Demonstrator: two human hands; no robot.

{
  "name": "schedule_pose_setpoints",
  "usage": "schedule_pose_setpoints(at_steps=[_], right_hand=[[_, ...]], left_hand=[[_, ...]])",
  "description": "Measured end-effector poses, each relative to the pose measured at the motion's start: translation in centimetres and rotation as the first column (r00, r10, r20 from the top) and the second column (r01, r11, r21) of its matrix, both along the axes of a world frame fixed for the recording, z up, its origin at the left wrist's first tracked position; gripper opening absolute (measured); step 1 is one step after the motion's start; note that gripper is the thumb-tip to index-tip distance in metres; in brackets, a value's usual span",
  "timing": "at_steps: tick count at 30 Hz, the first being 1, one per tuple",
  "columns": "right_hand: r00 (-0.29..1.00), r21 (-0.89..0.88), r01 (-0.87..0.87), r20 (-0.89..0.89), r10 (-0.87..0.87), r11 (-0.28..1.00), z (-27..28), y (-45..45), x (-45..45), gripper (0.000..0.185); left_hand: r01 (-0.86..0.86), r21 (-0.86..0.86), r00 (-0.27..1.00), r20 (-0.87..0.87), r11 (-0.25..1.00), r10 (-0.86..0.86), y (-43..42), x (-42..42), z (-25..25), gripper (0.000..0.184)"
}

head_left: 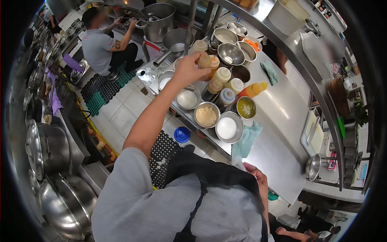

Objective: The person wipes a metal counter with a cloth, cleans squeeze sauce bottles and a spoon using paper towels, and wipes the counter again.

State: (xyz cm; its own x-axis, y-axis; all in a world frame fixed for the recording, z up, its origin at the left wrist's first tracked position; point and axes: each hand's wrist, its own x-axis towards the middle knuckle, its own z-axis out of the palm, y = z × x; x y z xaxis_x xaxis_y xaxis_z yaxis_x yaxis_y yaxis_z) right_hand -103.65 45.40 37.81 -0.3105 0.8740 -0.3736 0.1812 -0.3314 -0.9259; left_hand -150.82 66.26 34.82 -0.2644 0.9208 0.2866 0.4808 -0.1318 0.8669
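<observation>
My left hand [190, 69] reaches across the counter, fingers and thumb closed round the top of a squeeze bottle [204, 61] with a tan cap. Right beside it stands another squeeze bottle [213, 62] with amber contents. More capped bottles cluster just in front, among them a white-topped one [222, 74] and a grey-topped one [227, 97]. Low by my apron, my right hand [257, 176] pinches a whitish, translucent crumpled thing [240, 164]; whether it is plastic or cloth is unclear. A teal cloth [246, 139] lies near it on the counter edge.
Steel bowls line the counter [278, 133], holding white powder [227, 128], a tan paste [207, 116] and a green-yellow mix [246, 107]. Behind stand a pan [177, 40] and a large pot [158, 20]. A shelf rail [298, 60] arches overhead. A co-worker [98, 44] crouches at left.
</observation>
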Motion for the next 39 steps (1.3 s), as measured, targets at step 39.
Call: schedule_pose_setpoints(at_steps=[39], right_hand=[[-0.113, -0.598, 0.746, 0.320, -0.941, -0.293, -39.6, -39.2, 23.2, 0.008]], left_hand=[[0.855, -0.493, 0.357, 0.336, 0.160, -0.872, -13.2, 33.2, 2.9, 0.044]])
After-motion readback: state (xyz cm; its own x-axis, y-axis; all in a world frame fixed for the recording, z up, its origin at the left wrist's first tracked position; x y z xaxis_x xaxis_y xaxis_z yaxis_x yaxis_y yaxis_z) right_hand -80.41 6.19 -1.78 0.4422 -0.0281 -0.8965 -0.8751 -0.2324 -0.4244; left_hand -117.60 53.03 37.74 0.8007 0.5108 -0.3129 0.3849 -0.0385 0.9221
